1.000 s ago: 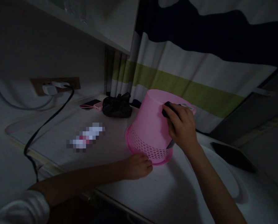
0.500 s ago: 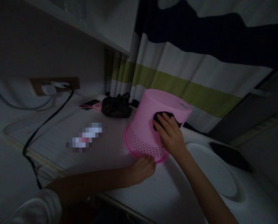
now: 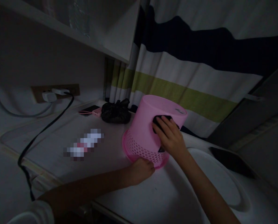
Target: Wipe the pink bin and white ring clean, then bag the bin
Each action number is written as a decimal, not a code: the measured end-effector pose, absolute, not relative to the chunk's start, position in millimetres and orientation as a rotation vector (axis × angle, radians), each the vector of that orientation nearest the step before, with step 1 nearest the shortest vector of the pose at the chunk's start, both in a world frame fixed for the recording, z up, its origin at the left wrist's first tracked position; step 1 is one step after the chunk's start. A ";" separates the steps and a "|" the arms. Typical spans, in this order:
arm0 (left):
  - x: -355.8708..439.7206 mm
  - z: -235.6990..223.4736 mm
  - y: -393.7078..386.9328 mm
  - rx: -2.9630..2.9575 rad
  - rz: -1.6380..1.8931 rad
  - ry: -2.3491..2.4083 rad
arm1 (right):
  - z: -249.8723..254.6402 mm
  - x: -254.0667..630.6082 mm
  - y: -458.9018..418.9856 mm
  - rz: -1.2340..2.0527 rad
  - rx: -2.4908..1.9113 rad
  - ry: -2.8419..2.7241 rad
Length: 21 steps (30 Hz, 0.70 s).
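A pink plastic wastebasket point(image 3: 143, 124) stands upside down on the white counter, its honeycomb-holed band and wide rim at the bottom. My left hand point(image 3: 142, 171) is closed on that rim at the near side. Higher up, my right hand point(image 3: 171, 135) presses a black cloth point(image 3: 157, 123) flat against the basket's wall, fingers bent over it. Part of the cloth is hidden under the fingers and palm.
A tied black plastic bag point(image 3: 116, 111) sits behind the basket, beside a pink power bank point(image 3: 97, 112) and a dark phone point(image 3: 88, 110). A pixelated item point(image 3: 85, 144) lies at left. A black cable point(image 3: 43, 129) hangs from the wall socket point(image 3: 37, 93). A round white basin point(image 3: 214, 177) is at right.
The view has tilted up slightly, so the scene sits a little lower. Both hands stay on the wastebasket, and the cloth shows only a slight shift on its wall.
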State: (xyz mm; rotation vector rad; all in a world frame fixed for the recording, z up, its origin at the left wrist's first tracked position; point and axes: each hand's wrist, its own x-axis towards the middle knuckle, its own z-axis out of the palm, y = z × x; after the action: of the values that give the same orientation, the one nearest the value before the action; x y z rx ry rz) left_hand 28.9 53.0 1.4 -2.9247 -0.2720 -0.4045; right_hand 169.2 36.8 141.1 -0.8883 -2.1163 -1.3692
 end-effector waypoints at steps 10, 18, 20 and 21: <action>-17.2 7.7 93.2 -3.036 -0.446 -0.024 | 140.8 148.6 36.6 -1.372 -0.973 -2.095; -23.2 3.1 104.8 -3.070 -0.543 -0.074 | 49.6 147.3 20.5 -1.339 -0.954 -2.331; -25.6 6.7 104.6 -3.124 -0.505 -0.064 | 72.4 149.6 24.6 -1.386 -0.957 -2.277; -27.4 9.3 104.6 -3.149 -0.478 -0.053 | 89.9 151.3 27.5 -1.404 -0.967 -2.228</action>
State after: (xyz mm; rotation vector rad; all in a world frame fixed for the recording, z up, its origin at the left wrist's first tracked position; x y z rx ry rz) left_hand -27.4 104.6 9.3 -3.1493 -0.0532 -0.4782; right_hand 151.3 27.5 89.9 -0.9673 -2.2284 -1.4037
